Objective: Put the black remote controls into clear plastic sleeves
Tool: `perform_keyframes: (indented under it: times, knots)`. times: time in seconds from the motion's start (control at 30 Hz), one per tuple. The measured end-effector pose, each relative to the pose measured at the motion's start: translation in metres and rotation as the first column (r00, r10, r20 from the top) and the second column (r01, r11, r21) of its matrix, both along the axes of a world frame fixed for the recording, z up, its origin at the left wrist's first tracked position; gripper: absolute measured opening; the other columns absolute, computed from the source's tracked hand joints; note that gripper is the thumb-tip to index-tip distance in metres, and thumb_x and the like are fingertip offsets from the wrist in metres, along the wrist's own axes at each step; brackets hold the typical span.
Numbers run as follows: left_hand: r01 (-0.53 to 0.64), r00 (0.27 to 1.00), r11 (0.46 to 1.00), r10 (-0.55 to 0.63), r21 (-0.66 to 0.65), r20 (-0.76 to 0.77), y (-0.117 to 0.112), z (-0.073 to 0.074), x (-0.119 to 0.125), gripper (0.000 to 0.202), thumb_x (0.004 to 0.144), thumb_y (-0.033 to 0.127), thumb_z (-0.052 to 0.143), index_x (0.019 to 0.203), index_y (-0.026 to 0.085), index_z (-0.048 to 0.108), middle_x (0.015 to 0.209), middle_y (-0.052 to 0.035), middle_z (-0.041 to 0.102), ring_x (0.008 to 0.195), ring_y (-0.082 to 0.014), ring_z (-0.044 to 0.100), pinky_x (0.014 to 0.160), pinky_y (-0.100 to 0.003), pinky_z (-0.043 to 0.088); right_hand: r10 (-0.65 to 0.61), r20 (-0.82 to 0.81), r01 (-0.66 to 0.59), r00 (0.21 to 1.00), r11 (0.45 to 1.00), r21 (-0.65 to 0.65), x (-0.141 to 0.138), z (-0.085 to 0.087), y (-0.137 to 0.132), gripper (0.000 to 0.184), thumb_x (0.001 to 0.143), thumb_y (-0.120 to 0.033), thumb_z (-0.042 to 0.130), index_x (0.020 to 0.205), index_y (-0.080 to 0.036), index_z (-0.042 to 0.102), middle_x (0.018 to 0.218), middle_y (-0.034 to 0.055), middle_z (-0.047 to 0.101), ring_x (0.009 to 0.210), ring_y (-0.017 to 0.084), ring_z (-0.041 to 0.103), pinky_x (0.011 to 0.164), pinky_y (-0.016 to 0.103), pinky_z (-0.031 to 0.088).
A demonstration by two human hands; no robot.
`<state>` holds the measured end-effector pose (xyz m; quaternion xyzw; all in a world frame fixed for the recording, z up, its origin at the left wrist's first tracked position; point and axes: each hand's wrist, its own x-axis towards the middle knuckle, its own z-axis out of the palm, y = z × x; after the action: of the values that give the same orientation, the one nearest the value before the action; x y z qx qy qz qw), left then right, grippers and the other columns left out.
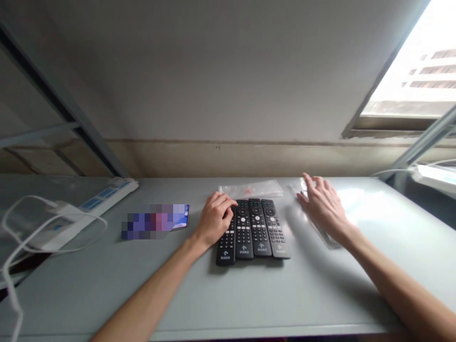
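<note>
Several black remote controls (260,232) lie side by side on the grey table, buttons facing up. My left hand (216,216) is closed over the upper part of the leftmost remote control (225,254), which sits a little nearer to me than the others. Part of that remote is hidden under the fingers. To the right of the row, my right hand (325,204) is open, fingers stretched out, over a clear plastic bag (329,241). The hand hides most of this bag, and I cannot tell whether it touches it.
Behind the remotes lies a flat clear plastic bag (251,189) with red print. A phone (181,217), partly blurred out, is on the left. Farther left are a white power strip (107,192) and loose white cables (16,289). Metal frame bars (96,147) and a wall border the table (228,304).
</note>
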<state>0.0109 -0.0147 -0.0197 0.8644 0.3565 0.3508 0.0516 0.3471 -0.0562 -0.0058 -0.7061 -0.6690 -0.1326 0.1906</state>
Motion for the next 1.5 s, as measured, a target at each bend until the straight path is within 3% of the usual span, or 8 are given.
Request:
perform_keyframes:
  times: [0.17, 0.37, 0.53, 0.7, 0.9, 1.17, 1.33, 1.5]
  knots:
    - [0.004, 0.998, 0.999, 0.000, -0.051, 0.065, 0.000, 0.000, 0.001, 0.027, 0.097, 0.010, 0.049, 0.095, 0.021, 0.073, 0.098, -0.0046, 0.071, 0.101, -0.0227, 0.062, 0.097, -0.043, 0.055, 0.358, -0.098, -0.370, 0.928, 0.915, -0.160, -0.049, -0.002, 0.007, 0.057, 0.110, -0.053, 0.039, 0.163, -0.031, 0.045, 0.166, 0.0138, 0.045, 0.157, 0.041, 0.035, 0.117, 0.064, 0.043]
    - [0.019, 0.996, 0.996, -0.011, -0.087, 0.087, 0.001, 0.000, 0.003, 0.027, 0.103, 0.021, 0.048, 0.103, 0.022, 0.076, 0.124, -0.0064, 0.070, 0.120, -0.0240, 0.063, 0.110, -0.045, 0.050, 0.366, -0.132, -0.384, 0.921, 0.908, -0.166, -0.044, -0.033, 0.016, 0.055, 0.113, -0.050, 0.033, 0.153, -0.023, 0.058, 0.162, 0.0124, 0.053, 0.157, 0.036, 0.037, 0.124, 0.060, 0.037]
    - [0.047, 0.996, 0.988, -0.035, -0.147, 0.078, 0.001, -0.001, 0.004, 0.030, 0.106, 0.027, 0.046, 0.106, 0.022, 0.076, 0.134, -0.0076, 0.070, 0.130, -0.0258, 0.060, 0.118, -0.049, 0.044, 0.342, -0.142, -0.361, 0.929, 0.923, -0.137, -0.041, -0.035, 0.014, 0.055, 0.113, -0.046, 0.032, 0.147, -0.017, 0.064, 0.154, 0.0154, 0.060, 0.152, 0.036, 0.047, 0.123, 0.060, 0.039]
    - [0.023, 0.995, 0.995, -0.013, -0.099, 0.101, -0.003, 0.004, 0.004, 0.030, 0.106, 0.030, 0.047, 0.109, 0.021, 0.075, 0.122, -0.0076, 0.072, 0.121, -0.0252, 0.062, 0.112, -0.047, 0.047, 0.339, -0.253, -0.317, 0.906, 0.940, 0.126, -0.056, -0.019, 0.000, 0.057, 0.112, -0.041, 0.034, 0.166, -0.021, 0.040, 0.166, 0.0122, 0.045, 0.159, 0.032, 0.035, 0.127, 0.060, 0.033]
    - [-0.037, 0.990, 0.999, 0.041, -0.035, 0.137, -0.006, 0.008, 0.003, 0.031, 0.104, 0.039, 0.055, 0.088, 0.021, 0.074, 0.096, -0.0052, 0.075, 0.101, -0.0245, 0.065, 0.102, -0.045, 0.050, 0.478, -0.368, -0.345, 0.798, 0.862, 0.371, -0.075, -0.003, -0.022, 0.060, 0.112, -0.034, 0.032, 0.172, -0.033, 0.021, 0.175, 0.0019, 0.030, 0.162, 0.027, 0.029, 0.131, 0.058, 0.029]
    - [0.149, 0.967, 0.955, -0.087, -0.258, 0.240, -0.010, 0.007, 0.007, 0.060, 0.108, 0.060, 0.042, 0.158, 0.028, 0.048, 0.140, -0.0131, 0.070, 0.133, -0.0264, 0.065, 0.106, -0.044, 0.057, 0.549, -0.361, -0.517, 0.754, 0.835, 0.189, -0.083, -0.014, -0.021, 0.053, 0.113, -0.036, 0.035, 0.166, -0.035, 0.039, 0.168, 0.0026, 0.045, 0.161, 0.027, 0.030, 0.129, 0.060, 0.030]
    - [-0.001, 0.976, 0.998, -0.011, 0.058, 0.218, -0.014, 0.013, 0.000, 0.058, 0.113, 0.037, 0.028, 0.171, 0.031, 0.020, 0.171, -0.0117, 0.038, 0.157, -0.0274, 0.039, 0.126, -0.053, 0.036, 0.589, -0.324, -0.585, 0.740, 0.802, 0.121, -0.092, -0.012, -0.030, 0.049, 0.112, -0.040, 0.040, 0.161, -0.038, 0.047, 0.175, 0.0011, 0.031, 0.163, 0.030, 0.026, 0.129, 0.064, 0.028]
    - [-0.074, 0.997, 0.919, 0.067, 0.387, 0.030, -0.018, 0.028, -0.014, 0.066, 0.109, 0.015, 0.031, 0.169, 0.039, 0.022, 0.176, -0.0042, 0.029, 0.162, -0.0270, 0.028, 0.131, -0.058, 0.024, 0.697, -0.407, -0.696, 0.590, 0.695, 0.181, -0.104, -0.004, -0.045, 0.045, 0.110, -0.046, 0.047, 0.153, -0.035, 0.058, 0.162, 0.0053, 0.052, 0.156, 0.031, 0.038, 0.124, 0.061, 0.039]
